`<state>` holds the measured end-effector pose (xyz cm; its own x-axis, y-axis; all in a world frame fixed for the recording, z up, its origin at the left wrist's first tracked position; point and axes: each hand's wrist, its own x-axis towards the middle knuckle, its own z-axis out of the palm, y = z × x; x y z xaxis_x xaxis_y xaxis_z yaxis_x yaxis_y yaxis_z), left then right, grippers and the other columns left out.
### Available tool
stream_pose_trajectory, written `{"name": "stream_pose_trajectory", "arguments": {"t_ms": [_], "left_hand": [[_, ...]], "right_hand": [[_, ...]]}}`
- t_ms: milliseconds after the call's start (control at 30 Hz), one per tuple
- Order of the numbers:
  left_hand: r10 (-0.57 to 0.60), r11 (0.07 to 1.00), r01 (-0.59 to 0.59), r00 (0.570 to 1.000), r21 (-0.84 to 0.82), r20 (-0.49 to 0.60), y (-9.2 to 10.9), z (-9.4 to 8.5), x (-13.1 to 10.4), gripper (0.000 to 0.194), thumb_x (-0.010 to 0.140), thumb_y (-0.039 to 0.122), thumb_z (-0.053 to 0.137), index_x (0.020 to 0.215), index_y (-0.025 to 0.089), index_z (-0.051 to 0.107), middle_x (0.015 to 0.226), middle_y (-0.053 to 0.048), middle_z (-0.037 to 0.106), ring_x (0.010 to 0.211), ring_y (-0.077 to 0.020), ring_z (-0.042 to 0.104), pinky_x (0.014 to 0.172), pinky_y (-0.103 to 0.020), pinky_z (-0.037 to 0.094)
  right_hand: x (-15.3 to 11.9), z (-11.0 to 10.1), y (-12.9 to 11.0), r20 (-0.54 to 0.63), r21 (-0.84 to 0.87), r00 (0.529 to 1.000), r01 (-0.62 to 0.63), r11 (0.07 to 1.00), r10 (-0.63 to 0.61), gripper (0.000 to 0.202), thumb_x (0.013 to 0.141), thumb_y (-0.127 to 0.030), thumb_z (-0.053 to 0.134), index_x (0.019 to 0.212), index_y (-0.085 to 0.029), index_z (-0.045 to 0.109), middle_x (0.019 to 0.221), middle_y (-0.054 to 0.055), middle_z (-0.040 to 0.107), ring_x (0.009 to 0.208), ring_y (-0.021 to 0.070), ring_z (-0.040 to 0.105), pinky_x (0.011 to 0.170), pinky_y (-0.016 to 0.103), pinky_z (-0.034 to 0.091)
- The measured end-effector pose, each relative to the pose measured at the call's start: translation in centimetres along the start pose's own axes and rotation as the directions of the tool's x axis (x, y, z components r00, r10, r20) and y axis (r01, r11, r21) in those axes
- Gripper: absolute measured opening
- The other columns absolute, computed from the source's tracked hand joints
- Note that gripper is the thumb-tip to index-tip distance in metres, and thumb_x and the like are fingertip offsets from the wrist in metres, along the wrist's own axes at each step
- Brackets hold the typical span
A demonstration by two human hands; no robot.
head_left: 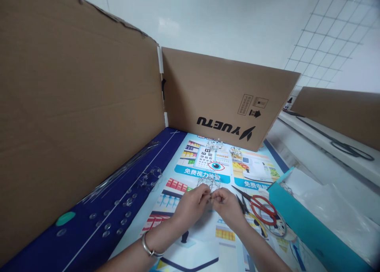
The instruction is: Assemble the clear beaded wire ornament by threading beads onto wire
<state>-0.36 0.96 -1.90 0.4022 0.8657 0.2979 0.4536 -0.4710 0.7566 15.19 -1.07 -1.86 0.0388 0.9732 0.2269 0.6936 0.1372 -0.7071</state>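
Note:
My left hand [192,203] and my right hand [227,204] meet fingertip to fingertip over the printed sheet. Both are closed in a pinch around a clear beaded wire piece [210,181], whose loops stick up beyond the fingers. The exact spot they pinch is hidden by the fingers. Right of my right hand lie red-handled scissors [263,209] and pliers with yellow and black handles [257,223]. Loose clear beads [107,226] are scattered to the left, near another beaded wire piece [151,176].
Cardboard panels [231,94] stand at the back and left. Straight wires [118,171] lie along the left panel. More beaded pieces [214,145] sit at the back. A teal box [314,224] with clear plastic stands on the right. A green disc [65,218] lies at left.

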Motion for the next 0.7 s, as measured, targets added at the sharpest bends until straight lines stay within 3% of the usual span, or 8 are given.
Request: {"name": "stream_pose_trajectory", "arguments": {"t_ms": [200, 500, 700], "left_hand": [[-0.041, 0.995, 0.041, 0.999, -0.091, 0.003, 0.2, -0.2, 0.3, 0.012, 0.082, 0.016, 0.043, 0.083, 0.023, 0.053, 0.072, 0.003, 0.062, 0.065, -0.0147, 0.057, 0.06, -0.022, 0.038], [0.027, 0.997, -0.026, 0.999, 0.075, -0.018, 0.4, -0.4, 0.0, 0.015, 0.085, 0.017, 0.04, 0.084, 0.023, 0.054, 0.074, 0.002, 0.062, 0.068, -0.0152, 0.057, 0.063, -0.023, 0.037], [-0.06, 0.99, 0.053, 0.997, -0.134, -0.046, 0.9, -0.6, 0.3, 0.011, 0.08, 0.014, 0.043, 0.081, 0.022, 0.05, 0.067, 0.004, 0.056, 0.062, -0.0129, 0.053, 0.058, -0.021, 0.037]], "right_hand": [[-0.1, -0.2, -0.2, -0.004, -0.005, 1.0, -0.015, 1.0, 0.015, 0.01, 0.068, -0.016, 0.051, 0.068, -0.019, 0.06, 0.057, -0.004, 0.05, 0.056, 0.0127, 0.049, 0.054, 0.022, 0.038], [0.0, -1.6, -1.0, 0.041, -0.062, 0.997, 0.074, 0.995, -0.072, 0.011, 0.069, -0.013, 0.052, 0.064, -0.02, 0.058, 0.062, -0.002, 0.052, 0.066, 0.015, 0.049, 0.062, 0.024, 0.037], [0.0, -2.6, -1.5, 0.105, -0.052, 0.986, 0.134, 0.99, -0.128, 0.009, 0.072, -0.014, 0.053, 0.067, -0.02, 0.057, 0.067, -0.002, 0.055, 0.069, 0.0142, 0.05, 0.063, 0.023, 0.037]]}}
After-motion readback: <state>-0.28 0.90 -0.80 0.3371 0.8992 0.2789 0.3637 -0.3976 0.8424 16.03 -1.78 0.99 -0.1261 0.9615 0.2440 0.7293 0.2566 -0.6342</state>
